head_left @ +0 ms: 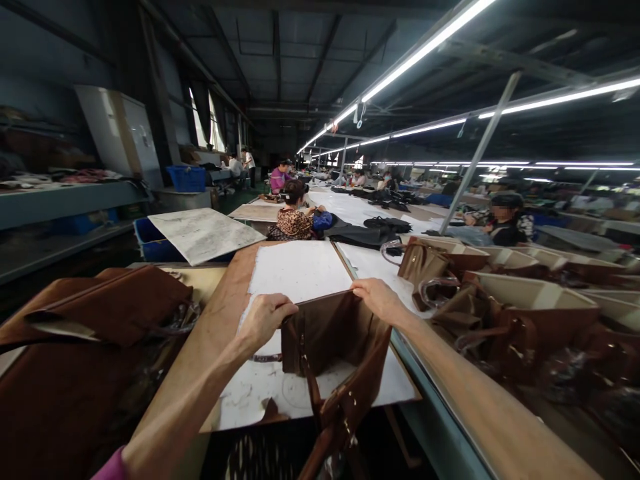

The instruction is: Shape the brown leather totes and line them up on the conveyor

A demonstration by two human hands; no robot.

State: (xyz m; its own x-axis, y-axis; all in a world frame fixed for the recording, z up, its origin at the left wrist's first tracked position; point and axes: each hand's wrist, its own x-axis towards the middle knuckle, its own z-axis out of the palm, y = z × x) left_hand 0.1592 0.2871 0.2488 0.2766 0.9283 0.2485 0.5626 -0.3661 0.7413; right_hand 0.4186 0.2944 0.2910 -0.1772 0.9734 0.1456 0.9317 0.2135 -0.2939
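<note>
Closest to the camera was a brown bag (pixel 327 333), mouth open, above a white sheet (pixel 300 268); whether its base touched the sheet could not be told. Left hand (pixel 267 318) pinched the bag's upper edge at the left corner; right hand (pixel 379 298) gripped the same edge farther right. Step in hand, as judged: opening out the bag and steadying it by its rim. The next move appeared to call for even tension from both hands. Beneath and beyond the bag, the sheet covered part of a brown tabletop (pixel 219 312). Right of the bag stood pale-lined bags (pixel 550 321); left of it, brown pieces (pixel 117 303) lay heaped.
</note>
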